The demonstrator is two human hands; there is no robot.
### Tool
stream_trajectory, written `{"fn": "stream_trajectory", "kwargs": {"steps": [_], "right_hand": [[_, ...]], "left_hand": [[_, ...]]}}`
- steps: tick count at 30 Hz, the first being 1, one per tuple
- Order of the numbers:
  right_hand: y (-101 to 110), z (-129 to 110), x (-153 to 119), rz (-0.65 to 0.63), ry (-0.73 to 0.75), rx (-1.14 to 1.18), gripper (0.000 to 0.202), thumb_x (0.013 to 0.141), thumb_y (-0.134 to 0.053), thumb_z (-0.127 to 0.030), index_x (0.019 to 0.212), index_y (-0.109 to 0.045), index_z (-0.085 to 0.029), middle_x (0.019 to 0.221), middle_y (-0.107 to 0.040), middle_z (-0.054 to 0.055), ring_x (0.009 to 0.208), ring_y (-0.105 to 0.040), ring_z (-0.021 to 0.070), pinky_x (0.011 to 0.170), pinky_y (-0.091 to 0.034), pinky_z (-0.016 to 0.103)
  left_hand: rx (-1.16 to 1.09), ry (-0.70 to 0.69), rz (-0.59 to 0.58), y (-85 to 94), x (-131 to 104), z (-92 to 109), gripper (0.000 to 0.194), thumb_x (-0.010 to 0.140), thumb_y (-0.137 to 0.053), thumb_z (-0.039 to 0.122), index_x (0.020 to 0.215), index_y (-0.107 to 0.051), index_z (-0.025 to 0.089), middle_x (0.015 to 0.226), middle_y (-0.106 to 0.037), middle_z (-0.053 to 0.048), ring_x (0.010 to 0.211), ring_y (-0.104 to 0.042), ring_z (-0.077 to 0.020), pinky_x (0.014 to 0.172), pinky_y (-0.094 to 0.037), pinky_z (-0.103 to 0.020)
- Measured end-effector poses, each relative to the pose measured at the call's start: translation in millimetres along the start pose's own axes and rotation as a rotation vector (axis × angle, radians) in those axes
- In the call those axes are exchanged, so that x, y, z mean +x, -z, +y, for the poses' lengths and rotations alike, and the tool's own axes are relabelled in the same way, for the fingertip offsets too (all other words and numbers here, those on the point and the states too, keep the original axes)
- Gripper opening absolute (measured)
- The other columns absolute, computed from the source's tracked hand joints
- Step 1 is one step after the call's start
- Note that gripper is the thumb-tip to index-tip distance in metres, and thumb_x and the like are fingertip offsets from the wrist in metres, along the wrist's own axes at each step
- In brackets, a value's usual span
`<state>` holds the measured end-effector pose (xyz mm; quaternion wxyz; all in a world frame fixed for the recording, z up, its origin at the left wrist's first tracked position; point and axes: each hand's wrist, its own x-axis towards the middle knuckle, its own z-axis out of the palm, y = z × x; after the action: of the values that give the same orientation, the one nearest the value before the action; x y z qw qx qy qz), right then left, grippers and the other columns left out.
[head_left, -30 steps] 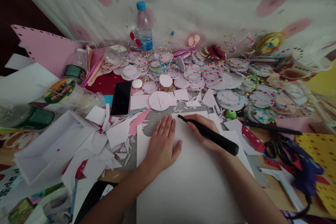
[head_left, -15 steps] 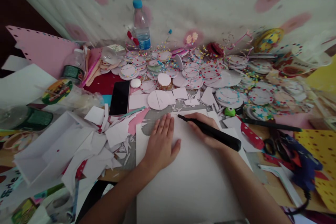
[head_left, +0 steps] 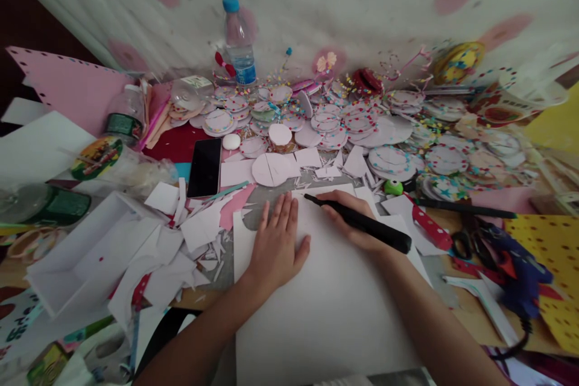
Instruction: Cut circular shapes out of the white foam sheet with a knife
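Observation:
A large sheet of white paper [head_left: 325, 313] lies before me on the grey work surface. My left hand [head_left: 277, 247] rests flat on its upper left part, fingers stretched forward and thumb apart. In my right hand [head_left: 350, 220] is a thick black pen [head_left: 375, 230], gripped near its narrow end and slanting down to the right. Its tip is at the sheet's upper edge, just right of my left fingertips; whether it touches the paper I cannot tell. Beyond the sheet lies a white paper disc [head_left: 271, 169] with a line across it.
Decorated paper discs [head_left: 359, 117] are piled along the back, beside an upright water bottle [head_left: 240, 48]. A phone [head_left: 205, 167], paper scraps and a white open box [head_left: 90, 247] lie left. At right are scissors [head_left: 468, 241], a blue glue gun [head_left: 520, 277] and yellow dotted paper [head_left: 552, 253].
The whole view has shifted slightly. Both hands keep nearly the same pose on the sheet, and the pen tip stays near its upper edge.

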<state>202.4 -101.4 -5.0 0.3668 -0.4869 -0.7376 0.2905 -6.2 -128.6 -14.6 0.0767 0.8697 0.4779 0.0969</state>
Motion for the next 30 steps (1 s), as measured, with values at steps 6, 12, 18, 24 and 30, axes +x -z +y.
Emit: {"fn": "stream_trajectory", "kwargs": {"steps": [6, 12, 18, 24, 30], "right_hand": [[0.0, -2.7, -1.8, 0.020, 0.049, -0.030, 0.019, 0.093, -0.053, -0.025, 0.108, -0.063, -0.022, 0.096, -0.071, 0.005, 0.084, -0.068, 0.0173, 0.074, -0.054, 0.029], [1.4, -4.2, -3.9, 0.029, 0.050, -0.033, 0.018, 0.092, -0.055, -0.022, 0.108, -0.062, -0.023, 0.093, -0.070, 0.004, 0.080, -0.067, 0.0161, 0.071, -0.052, 0.026], [-6.6, -12.3, -10.0, 0.097, 0.013, -0.033, 0.013, 0.091, -0.055, -0.022, 0.102, -0.062, -0.022, 0.087, -0.070, 0.004, 0.075, -0.066, 0.0165, 0.067, -0.051, 0.027], [-22.7, -27.8, -19.1, 0.249, -0.159, 0.027, 0.011, 0.089, -0.056, -0.027, 0.095, -0.064, -0.021, 0.079, -0.069, 0.002, 0.065, -0.063, 0.0157, 0.059, -0.049, 0.026], [-38.1, -44.7, -30.5, 0.409, -0.303, 0.041, 0.015, 0.087, -0.060, -0.032, 0.092, -0.064, -0.018, 0.076, -0.068, 0.002, 0.064, -0.062, 0.0153, 0.059, -0.049, 0.024]], "left_hand": [[0.043, 0.027, -0.019, 1.9, -0.2, 1.4, 0.068, 0.097, -0.035, 0.043, 0.150, -0.023, 0.003, 0.159, -0.020, -0.018, 0.149, -0.014, -0.0283, 0.121, -0.008, -0.051], [0.043, 0.035, -0.034, 2.1, -0.1, 1.6, 0.068, 0.097, -0.034, 0.045, 0.151, -0.022, 0.004, 0.160, -0.018, -0.016, 0.149, -0.013, -0.0275, 0.121, -0.008, -0.051], [0.046, 0.038, -0.026, 2.1, 0.0, 2.1, 0.068, 0.097, -0.033, 0.044, 0.151, -0.023, 0.004, 0.160, -0.018, -0.016, 0.149, -0.013, -0.0277, 0.121, -0.008, -0.051], [0.033, 0.048, -0.015, 2.0, 0.3, 4.0, 0.069, 0.096, -0.034, 0.046, 0.151, -0.023, 0.004, 0.160, -0.018, -0.016, 0.149, -0.013, -0.0280, 0.121, -0.008, -0.052], [0.026, 0.053, -0.016, 3.3, -1.0, 4.6, 0.073, 0.096, -0.033, 0.051, 0.151, -0.023, 0.003, 0.160, -0.018, -0.017, 0.149, -0.013, -0.0281, 0.120, -0.009, -0.053]]}}
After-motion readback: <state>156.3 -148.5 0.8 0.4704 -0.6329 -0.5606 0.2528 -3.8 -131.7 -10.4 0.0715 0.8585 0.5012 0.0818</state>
